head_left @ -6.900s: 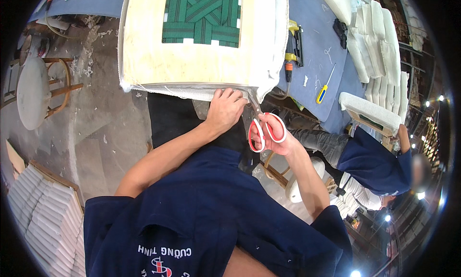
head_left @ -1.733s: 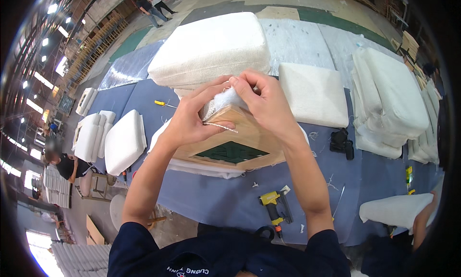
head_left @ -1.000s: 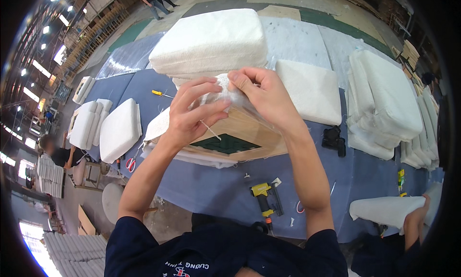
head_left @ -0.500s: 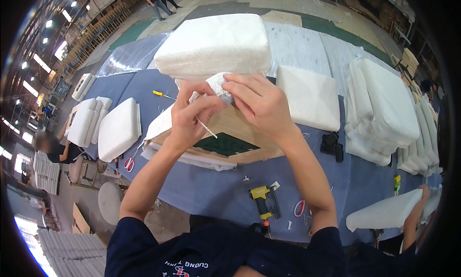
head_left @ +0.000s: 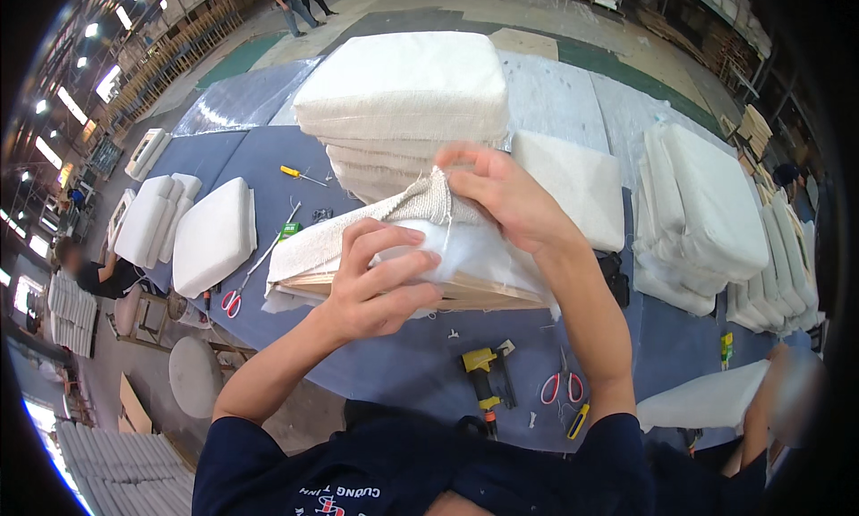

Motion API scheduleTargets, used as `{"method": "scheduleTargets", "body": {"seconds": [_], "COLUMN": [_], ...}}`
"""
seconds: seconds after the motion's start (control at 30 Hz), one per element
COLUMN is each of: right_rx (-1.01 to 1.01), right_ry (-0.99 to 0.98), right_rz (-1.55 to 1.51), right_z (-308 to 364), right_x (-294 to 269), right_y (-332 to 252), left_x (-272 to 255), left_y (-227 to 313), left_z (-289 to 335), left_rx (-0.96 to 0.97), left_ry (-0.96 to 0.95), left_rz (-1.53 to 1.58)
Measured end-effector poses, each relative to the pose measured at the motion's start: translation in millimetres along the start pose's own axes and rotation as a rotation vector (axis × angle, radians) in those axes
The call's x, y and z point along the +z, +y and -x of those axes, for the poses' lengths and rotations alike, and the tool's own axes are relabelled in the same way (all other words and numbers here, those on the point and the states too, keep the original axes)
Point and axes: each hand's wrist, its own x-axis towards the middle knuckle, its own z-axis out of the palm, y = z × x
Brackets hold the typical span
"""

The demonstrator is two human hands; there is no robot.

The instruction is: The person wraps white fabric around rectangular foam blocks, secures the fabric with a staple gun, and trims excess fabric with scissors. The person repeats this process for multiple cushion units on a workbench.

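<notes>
In front of me, a cushioned seat panel with a pale wooden frame (head_left: pixel 474 292) stands tilted on the table. Its off-white woven cover (head_left: pixel 335 238) is peeled back at the near corner, baring white batting (head_left: pixel 438 238). My right hand (head_left: pixel 514 198) pinches the lifted corner of that cover, its fingertips slightly blurred. A loose cord or strip hangs from the corner. My left hand (head_left: pixel 380 274) rests against the batting with its fingers curved and apart, gripping nothing. Behind the panel rises a stack of off-white cushions (head_left: pixel 403 95).
On the blue table covering (head_left: pixel 394 364) lie a yellow staple gun (head_left: pixel 483 377), red-handled scissors (head_left: pixel 562 386) and a yellow-handled screwdriver (head_left: pixel 580 421). More scissors (head_left: pixel 233 303) lie left. Cushions (head_left: pixel 215 238) stand left, a tall pile (head_left: pixel 698 203) right. Co-workers sit at both sides.
The panel has tipped so its underside opening no longer shows. My left hand has let go of the cover corner and come down to the batting; my right hand pulls the cover up and back.
</notes>
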Motion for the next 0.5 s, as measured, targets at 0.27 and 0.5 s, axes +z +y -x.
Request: {"method": "scheduleTargets", "body": {"seconds": [0.27,0.5], "right_rx": [-0.182,-0.47], "right_ry": [0.034,0.24], "right_rz": [0.494,0.881], "right_z": [42.9,62.0], "right_x": [21.8,38.7], "right_y": [-26.9,-3.8], "left_x": [-6.9,-9.0], "left_y": [28.9,76.5], "left_z": [2.3,8.7], "left_rx": [0.028,0.056], "left_ry": [-0.033,-0.094], "left_rz": [0.014,0.072]}}
